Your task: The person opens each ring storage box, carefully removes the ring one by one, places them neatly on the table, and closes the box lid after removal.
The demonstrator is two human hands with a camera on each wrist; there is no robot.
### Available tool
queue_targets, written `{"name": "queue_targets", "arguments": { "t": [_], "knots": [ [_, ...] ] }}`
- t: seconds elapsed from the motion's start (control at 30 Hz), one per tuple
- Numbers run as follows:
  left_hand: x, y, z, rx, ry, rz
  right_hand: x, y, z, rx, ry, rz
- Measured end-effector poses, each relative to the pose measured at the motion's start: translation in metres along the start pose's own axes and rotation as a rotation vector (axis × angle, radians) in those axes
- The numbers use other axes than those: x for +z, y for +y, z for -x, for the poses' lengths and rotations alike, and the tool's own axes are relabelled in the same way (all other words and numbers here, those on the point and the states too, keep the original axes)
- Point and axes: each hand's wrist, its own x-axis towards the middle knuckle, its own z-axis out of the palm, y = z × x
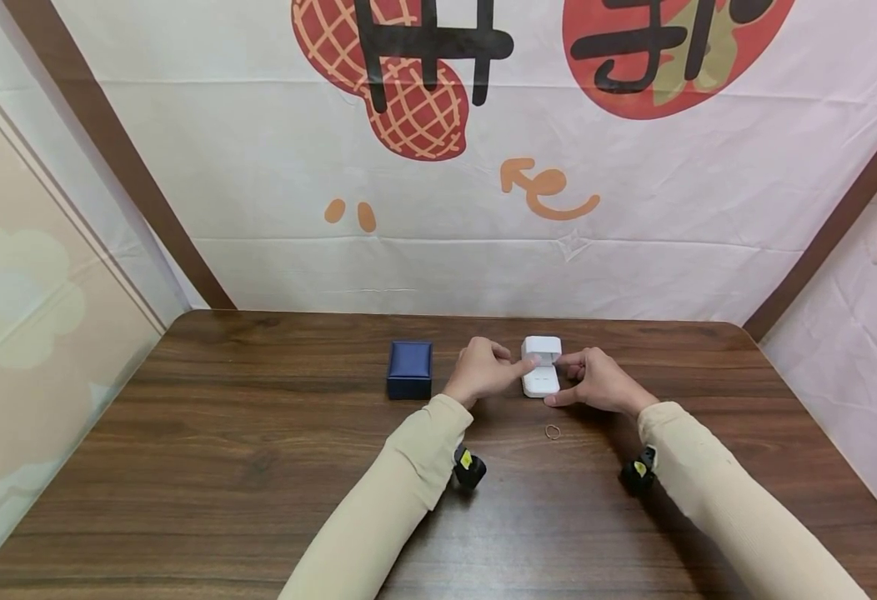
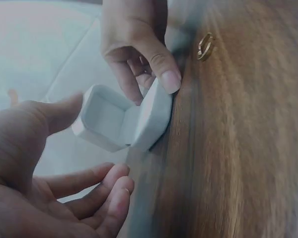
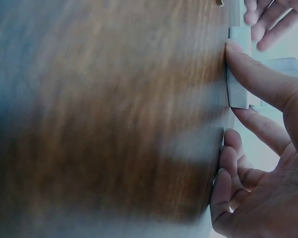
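Note:
A small white ring box (image 1: 540, 383) stands on the table with its hinged lid raised, and a slit shows in its pale insert. My right hand (image 1: 594, 382) pinches the base between thumb and forefinger, the thumb at the front edge; its other fingers rest by the tabletop in the right wrist view. My left hand (image 1: 481, 369) is at the box's left side. Its thumb lies at the lid's edge in the left wrist view, the loosely bent fingers apart from the box. A thin gold ring (image 2: 204, 47) lies on the table in front of the box.
A closed dark blue box (image 1: 410, 370) sits to the left of my left hand. The brown wooden table (image 1: 258, 467) ends at a white printed cloth (image 1: 273, 200) hanging behind it. Further cloth panels flank both sides.

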Motion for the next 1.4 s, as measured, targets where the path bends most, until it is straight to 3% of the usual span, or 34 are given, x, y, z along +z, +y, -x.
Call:
{"name": "queue_targets", "arguments": {
  "t": [0.17, 0.27, 0.63, 0.87, 1.03, 1.23, 1.4],
  "knots": [
    [0.005, -0.004, -0.011, -0.092, -0.043, 0.199, 0.001, 0.002, 0.0, -0.025, 0.003, 0.013],
    [0.007, -0.005, -0.016, -0.123, -0.063, 0.251, 0.001, 0.002, -0.001, -0.034, 0.002, 0.014],
    [0.011, 0.001, -0.023, -0.172, -0.145, 0.286, 0.001, 0.002, -0.001, -0.013, 0.01, 0.047],
    [0.019, 0.006, -0.025, -0.211, -0.079, 0.294, 0.001, 0.002, -0.001, -0.014, 0.004, 0.038],
    [0.024, 0.006, -0.027, -0.213, -0.036, 0.294, 0.001, 0.003, -0.001, -0.018, -0.004, 0.032],
    [0.022, 0.005, -0.024, -0.184, -0.062, 0.301, 0.002, 0.003, -0.001, -0.02, 0.0, 0.03],
    [0.02, 0.002, -0.023, -0.125, -0.094, 0.309, 0.003, 0.003, -0.001, -0.028, -0.026, -0.036]
  ]
}}
